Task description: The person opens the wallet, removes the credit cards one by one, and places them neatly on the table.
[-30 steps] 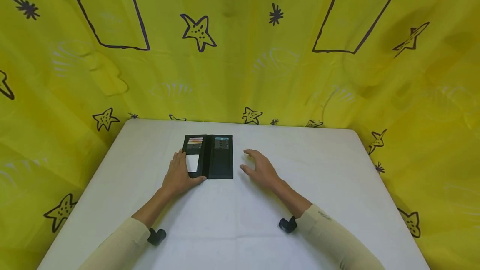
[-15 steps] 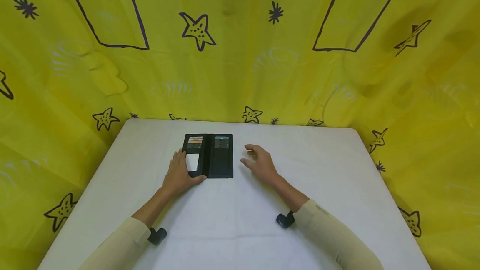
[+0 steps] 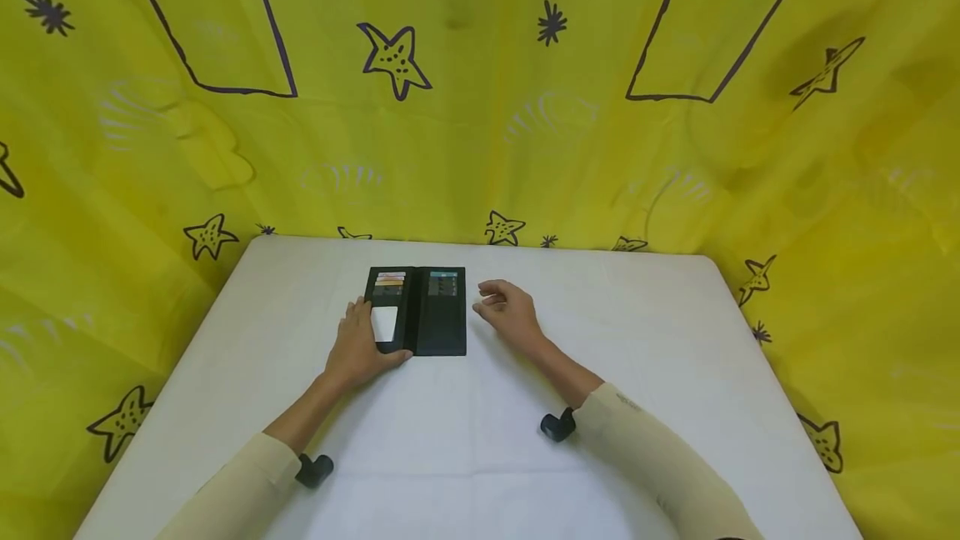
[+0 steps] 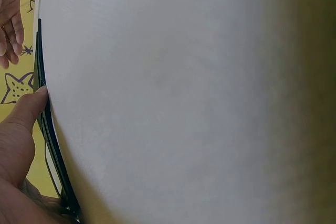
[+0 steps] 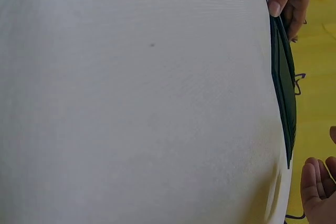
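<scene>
A black bifold wallet (image 3: 441, 327) lies spread flat on the table. Cards (image 3: 389, 284) fill the upper slots of its left half, with a white card (image 3: 385, 324) lower down; more cards (image 3: 442, 283) show at the top of the right half. My left hand (image 3: 360, 350) holds the left half, thumb at the bottom edge by the fold and fingers along the left edge. In the left wrist view, the thumb (image 4: 31, 106) presses the wallet's edge. Just right of the wallet, my right hand (image 3: 513, 313) is held with loosely bent fingers, holding nothing.
The table has a white cover (image 3: 480, 440). Behind and beside it hangs a yellow curtain (image 3: 450, 140) with star and frame drawings. A small black device (image 3: 314, 471) sits at the left cuff, another black device (image 3: 558, 424) at the right cuff.
The right hand has risen slightly toward the wallet's upper right, its fingers and thumb drawing closer together. The left hand and wallet have stayed in place.
</scene>
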{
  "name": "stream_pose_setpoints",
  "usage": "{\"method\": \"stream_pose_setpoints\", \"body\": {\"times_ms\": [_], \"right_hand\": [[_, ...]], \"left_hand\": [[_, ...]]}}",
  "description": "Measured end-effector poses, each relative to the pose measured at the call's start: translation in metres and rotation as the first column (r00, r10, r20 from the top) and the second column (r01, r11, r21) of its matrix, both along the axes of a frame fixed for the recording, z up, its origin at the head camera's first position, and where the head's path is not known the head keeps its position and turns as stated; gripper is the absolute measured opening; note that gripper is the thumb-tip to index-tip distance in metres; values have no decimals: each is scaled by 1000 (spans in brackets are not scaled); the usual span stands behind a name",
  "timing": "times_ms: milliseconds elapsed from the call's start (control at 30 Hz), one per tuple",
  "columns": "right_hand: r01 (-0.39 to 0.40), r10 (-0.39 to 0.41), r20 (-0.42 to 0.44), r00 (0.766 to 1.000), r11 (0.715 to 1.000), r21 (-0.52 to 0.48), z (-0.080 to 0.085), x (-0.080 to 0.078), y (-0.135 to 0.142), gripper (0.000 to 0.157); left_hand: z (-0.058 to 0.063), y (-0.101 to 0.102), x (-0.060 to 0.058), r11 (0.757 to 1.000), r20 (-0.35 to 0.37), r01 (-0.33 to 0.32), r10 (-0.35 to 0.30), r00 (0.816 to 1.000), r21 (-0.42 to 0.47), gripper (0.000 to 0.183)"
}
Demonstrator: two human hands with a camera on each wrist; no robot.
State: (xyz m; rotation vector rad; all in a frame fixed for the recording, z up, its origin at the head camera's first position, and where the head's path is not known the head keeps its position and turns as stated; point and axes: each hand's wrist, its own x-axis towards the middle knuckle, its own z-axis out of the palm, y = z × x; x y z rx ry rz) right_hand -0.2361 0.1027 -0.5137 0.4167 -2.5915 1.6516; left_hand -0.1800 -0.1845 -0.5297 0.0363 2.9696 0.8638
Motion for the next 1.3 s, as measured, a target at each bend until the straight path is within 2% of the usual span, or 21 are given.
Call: {"method": "stream_pose_setpoints", "body": {"times_ms": [167,400,767,1033,1300], "right_hand": [[4,-4,16,1000,1000,19,1,-7,-9,33],[-2,2,61,998,1000,-4,-1,-13,-17,26],[2,6,170,985,999,-43,-3,-25,-20,20],[-14,16,188,982,1000,-12,-4,-36,-21,14],[-52,61,219,974,998,-44,-7,-40,-25,13]], "left_hand": [[0,1,1,1000,11,-2,2,1000,-3,119],[0,2,1,1000,16,-2,2,1000,3,118],[-1,1,0,1000,18,-14,14,1000,-3,119],[2,1,-2,1000,12,-22,22,1000,-3,121],[0,0,-1,1000,16,-15,16,1000,-13,120]]}}
